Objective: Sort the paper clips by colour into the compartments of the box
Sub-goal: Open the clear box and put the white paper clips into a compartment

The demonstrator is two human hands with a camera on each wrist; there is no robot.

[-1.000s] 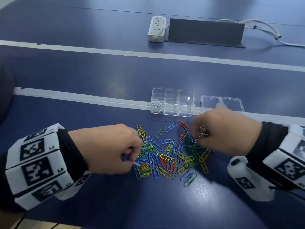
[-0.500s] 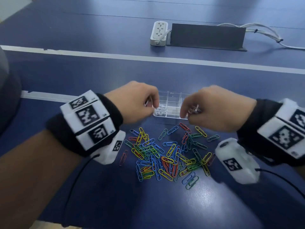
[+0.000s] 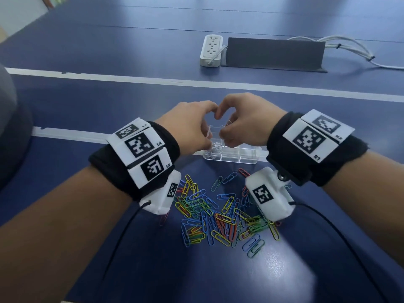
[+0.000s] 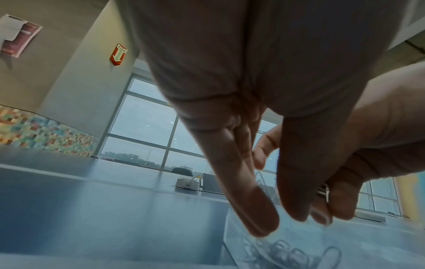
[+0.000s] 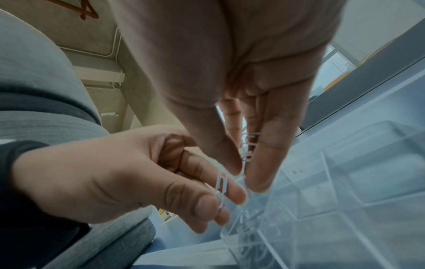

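The clear compartment box [image 3: 240,159] stands on the blue table beyond a pile of coloured paper clips [image 3: 218,215]. White clips [image 3: 215,149] lie in its near-left compartment. Both hands hover over that end of the box, fingertips pointing down and almost touching each other. My left hand [image 3: 208,145] pinches one white clip [image 5: 222,183] between thumb and forefinger. My right hand [image 3: 226,138] pinches a few white clips [image 5: 249,145] just above the box [image 5: 345,182]. In the left wrist view my left hand [image 4: 278,218] hangs over the white clips [image 4: 287,254] in the box.
A white power strip [image 3: 211,51], a black panel [image 3: 273,54] and white cables [image 3: 349,49] sit at the far side. A pale strip [image 3: 65,134] runs across the table beside the box. The wrist cameras hang above the pile's edges.
Both hands left the pile, rose and moved forward to the box with white clips in their fingers. They have come together over its left end.
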